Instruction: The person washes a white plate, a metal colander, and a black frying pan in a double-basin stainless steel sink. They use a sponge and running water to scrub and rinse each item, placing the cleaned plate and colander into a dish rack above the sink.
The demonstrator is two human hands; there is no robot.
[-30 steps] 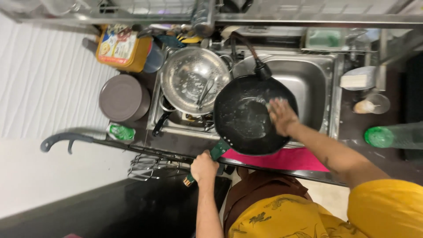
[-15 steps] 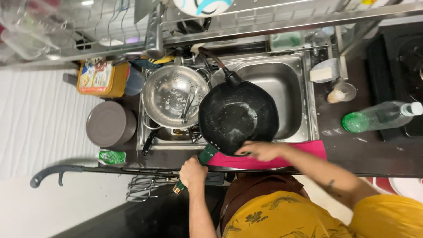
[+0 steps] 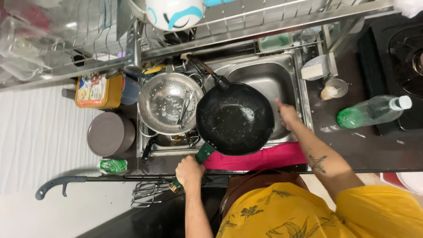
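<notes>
A black frying pan (image 3: 233,119) with soapy streaks is tilted over the steel sink (image 3: 269,72). My left hand (image 3: 189,171) grips the pan's green handle (image 3: 204,153) at the sink's front edge. At the pan's right rim my right hand (image 3: 287,115) rests against the edge over the basin. Its fingers are curled, and I cannot make out whether it holds anything. A steel colander (image 3: 169,102) with utensils in it sits just left of the pan.
A pink cloth (image 3: 269,157) lies on the counter edge under the pan. A green plastic bottle (image 3: 372,111), a small cup (image 3: 332,90) and a stove (image 3: 401,48) are to the right. A yellow box (image 3: 97,90) and grey round container (image 3: 110,134) stand left. A dish rack (image 3: 246,20) hangs above.
My right hand left the inside of the pan, passed along its near rim, and now sits at its right edge. My left hand has kept its hold on the handle.
</notes>
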